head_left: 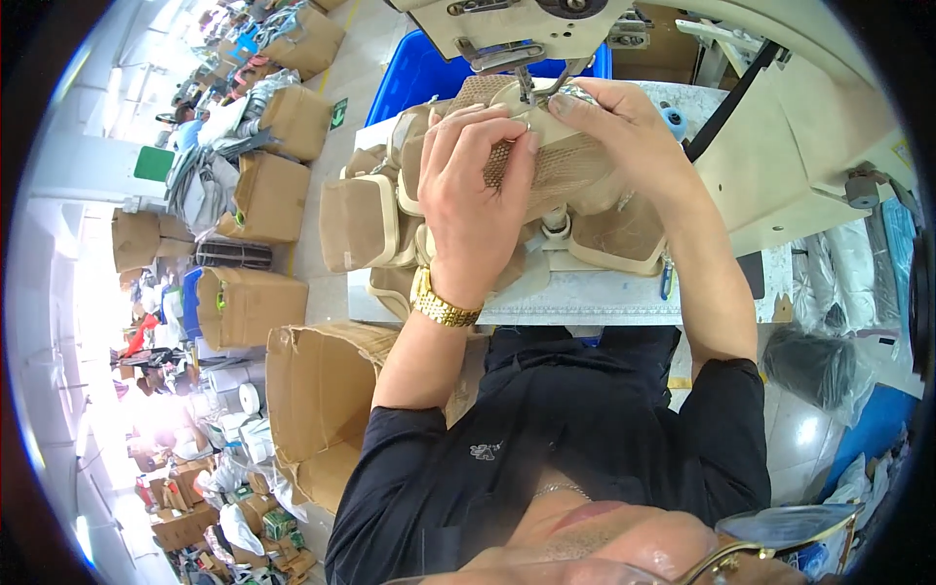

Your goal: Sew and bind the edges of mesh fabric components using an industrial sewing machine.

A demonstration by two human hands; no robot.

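A tan mesh fabric piece with a cream edge sits under the needle and presser foot of a cream sewing machine. From the left, my left hand holds this piece, its thumb and forefinger pinched at the cream part just before the foot. On the other side my right hand grips the same piece, thumb on top, the other fingers partly hidden. Several tan mesh pieces with cream borders lie in a heap left of and below my hands. Another such piece rests below my right wrist.
Behind the white worktable stands a blue bin. A small blue-handled tool lies by my right forearm. An open cardboard box stands beside me at left, with more filled boxes farther off. Plastic-wrapped bundles lie at right.
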